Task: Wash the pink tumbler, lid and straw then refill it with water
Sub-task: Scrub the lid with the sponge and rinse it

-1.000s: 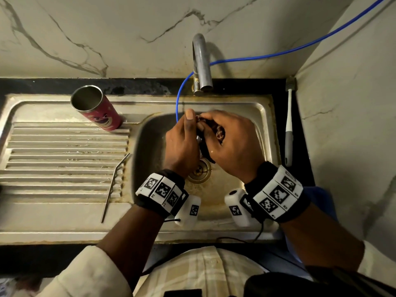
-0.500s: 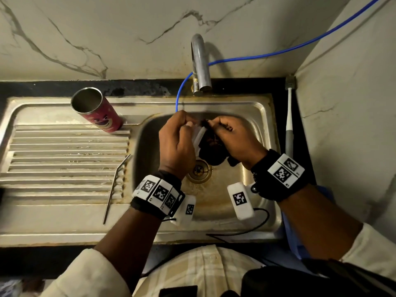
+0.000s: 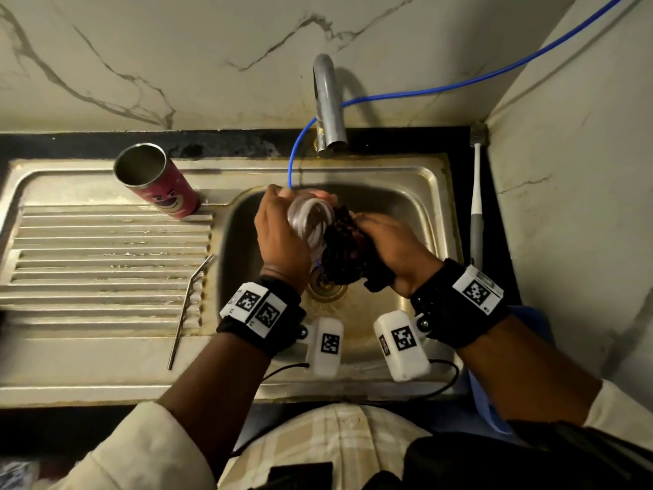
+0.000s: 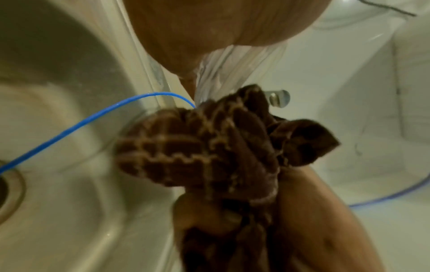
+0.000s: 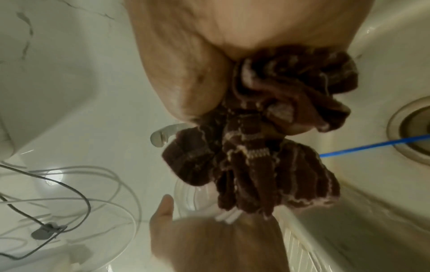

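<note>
Over the sink basin (image 3: pixel 406 206), my left hand (image 3: pixel 279 238) grips the clear lid (image 3: pixel 311 221) by its rim, fingers curled round the far edge, tilted so its inner face turns toward my right. My right hand (image 3: pixel 392 242) is closed round a bunched dark brown scrubbing cloth (image 3: pixel 344 245), which presses against that inner face; from the left wrist view the cloth (image 4: pixel 209 143) sits right up against the clear plastic (image 4: pixel 232 70).

So I judge I am on the lid, the middle part of the washing. The pink tumbler (image 3: pixel 159 182) stands open-mouthed on the draining board (image 3: pixel 106 263), apart from my hands, and the bent metal straw (image 3: pixel 187 305) lies on the board's ridges near the basin edge. I cannot tell whether either has been washed.

No water that I can see runs from the tap (image 3: pixel 328 104), so next I would work the cloth round the lid's grooves and rim, then rinse it. That calls for a firm pinch with the left: the plastic looks wet and probably slippery, and the cloth pushes against it. A thin blue tube (image 3: pixel 293 160) hangs into the basin close behind the lid; I should keep from snagging it.
</note>
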The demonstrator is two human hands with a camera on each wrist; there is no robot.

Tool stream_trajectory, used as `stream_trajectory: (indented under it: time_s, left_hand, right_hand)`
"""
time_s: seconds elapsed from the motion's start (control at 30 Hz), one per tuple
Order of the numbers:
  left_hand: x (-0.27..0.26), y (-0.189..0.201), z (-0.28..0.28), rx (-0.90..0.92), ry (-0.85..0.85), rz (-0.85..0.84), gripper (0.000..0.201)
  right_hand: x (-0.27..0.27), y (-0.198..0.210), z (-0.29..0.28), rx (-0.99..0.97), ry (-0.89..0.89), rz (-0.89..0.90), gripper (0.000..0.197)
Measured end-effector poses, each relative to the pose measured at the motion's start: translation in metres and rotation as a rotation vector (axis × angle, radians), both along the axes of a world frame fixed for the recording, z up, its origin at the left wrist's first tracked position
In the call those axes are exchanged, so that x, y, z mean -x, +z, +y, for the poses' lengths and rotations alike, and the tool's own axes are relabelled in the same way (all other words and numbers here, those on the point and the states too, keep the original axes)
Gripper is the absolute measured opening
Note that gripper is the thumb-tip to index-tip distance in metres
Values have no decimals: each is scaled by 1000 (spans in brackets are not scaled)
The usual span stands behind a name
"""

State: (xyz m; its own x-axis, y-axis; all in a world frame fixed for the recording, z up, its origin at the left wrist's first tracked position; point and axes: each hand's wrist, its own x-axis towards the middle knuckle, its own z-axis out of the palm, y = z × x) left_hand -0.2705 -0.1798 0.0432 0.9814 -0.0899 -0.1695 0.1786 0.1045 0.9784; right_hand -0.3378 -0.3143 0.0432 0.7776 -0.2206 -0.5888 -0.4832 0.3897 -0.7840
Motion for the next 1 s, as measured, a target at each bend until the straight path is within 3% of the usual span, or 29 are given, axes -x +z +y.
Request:
stream_trajectory:
  time_s: [0.07,0.17,0.2,0.3,0.4,0.5,0.57,0.67,0.77,0.83,0.9,1.0]
  left_hand:
    - [-10,0,2,66,61,122,28]
    - [-23,14,0,446,57,384,58]
    - [-25,15,0,487,44,417,63]
    - [-26,14,1,503,73,402,62]
    - [-14,17,-5,501,-37,397,62]
    - [-5,13,-18,461,-150,386,41]
    - [-5,14,-20,432,-199,395,38]
    - [-14,12,-12,440,-262,442,53]
    - [-24,7,-1,358,-328,462,69]
    - [-29,7,3,319,-340,434,61]
    - [-35,9,3,290,-323,394,51]
    - [-42,9,-2,229,-302,404,49]
  right_hand:
    - [3,-1,10,-53,7,5,28]
    - [5,7,21,-114,-20,-25,25]
    - [6,12,19,-102,-19,-62,22]
    - [3,23,3,32,-62,-230,22]
    - [-6,29,-5,555,-32,-321,19]
    - [-11,35,10,955,91,-304,17]
    - [-12,36,20,988,85,-334,18]
    - [-8,27,25,771,67,-478,25]
    - [4,18,21,634,236,-545,37]
    - [7,15,13,631,385,-544,46]
    - [4,15,2,740,518,-579,47]
    - [-6,22,-13,1104,765,-609,39]
